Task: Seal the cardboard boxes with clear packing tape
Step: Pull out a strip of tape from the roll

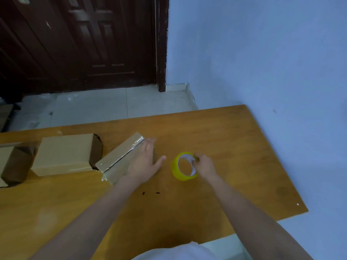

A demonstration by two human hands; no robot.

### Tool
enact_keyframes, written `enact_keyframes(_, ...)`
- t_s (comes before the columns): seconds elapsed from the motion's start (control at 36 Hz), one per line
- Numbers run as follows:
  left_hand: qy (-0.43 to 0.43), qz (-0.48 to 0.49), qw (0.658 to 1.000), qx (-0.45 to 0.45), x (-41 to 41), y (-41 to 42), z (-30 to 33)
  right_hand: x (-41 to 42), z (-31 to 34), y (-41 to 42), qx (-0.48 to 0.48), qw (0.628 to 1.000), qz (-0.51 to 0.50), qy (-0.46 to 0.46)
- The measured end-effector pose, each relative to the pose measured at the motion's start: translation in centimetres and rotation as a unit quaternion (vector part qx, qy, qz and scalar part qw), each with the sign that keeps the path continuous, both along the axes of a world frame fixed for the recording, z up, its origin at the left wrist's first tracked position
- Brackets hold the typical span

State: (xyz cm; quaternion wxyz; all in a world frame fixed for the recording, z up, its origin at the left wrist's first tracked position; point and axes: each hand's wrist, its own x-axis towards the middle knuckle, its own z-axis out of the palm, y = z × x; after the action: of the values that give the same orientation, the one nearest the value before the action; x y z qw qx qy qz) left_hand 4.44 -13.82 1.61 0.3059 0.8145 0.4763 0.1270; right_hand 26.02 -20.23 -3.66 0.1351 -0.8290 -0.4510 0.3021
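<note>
A small cardboard box (120,156) lies at an angle in the middle of the wooden table (234,139), with shiny clear tape along its top seam. My left hand (145,162) lies flat on its right side, fingers straight. A yellow tape roll (176,169) lies flat just to the right. My right hand (203,165) pinches the roll's right rim. A larger box (63,154) with an open dark end stands to the left, and a third box (13,164) sits at the left edge.
The table's far edge and right edge border a tiled floor (90,107) and a blue wall (262,53). A dark wooden door (84,40) stands beyond the floor. Two small dark specks (151,193) lie on the table near my forearms.
</note>
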Motion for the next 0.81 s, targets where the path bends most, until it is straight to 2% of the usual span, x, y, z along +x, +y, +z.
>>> enact_keyframes(0.08, -0.057, -0.055, 0.993, -0.082, 1.4, -1.1, -0.1, -0.3, 3.0, 2.0, 0.064, 0.996, -0.043, 0.041)
enact_keyframes(0.14, -0.076, -0.063, 0.991, -0.088, 2.1, -1.6, -0.2, -0.5, 4.6, 3.1, 0.102, 0.989, -0.082, 0.067)
enact_keyframes(0.25, -0.101, 0.001, 0.995, -0.003, 2.9, -1.5, 0.4, -1.3, 6.6, 4.2, 0.118, 0.980, -0.131, 0.096)
enact_keyframes(0.33, -0.096, 0.040, 0.994, 0.035, 2.8, -1.2, 0.9, -2.2, 6.9, 4.5, 0.116, 0.960, -0.187, 0.171)
enact_keyframes(0.53, -0.098, 0.052, 0.990, 0.091, 1.7, -1.2, 1.2, -4.7, 6.8, 4.8, 0.083, 0.905, -0.283, 0.306)
enact_keyframes(0.64, -0.103, 0.033, 0.991, 0.074, 1.2, -1.5, 1.7, -6.2, 7.3, 4.8, 0.083, 0.889, -0.296, 0.341)
enact_keyframes(0.72, -0.125, 0.017, 0.990, 0.065, 0.9, -1.5, 2.1, -7.1, 8.3, 4.5, 0.079, 0.891, -0.270, 0.357)
enact_keyframes(0.81, -0.168, 0.046, 0.983, 0.052, 0.8, -0.8, 2.4, -7.8, 9.1, 4.0, 0.082, 0.900, -0.226, 0.364)
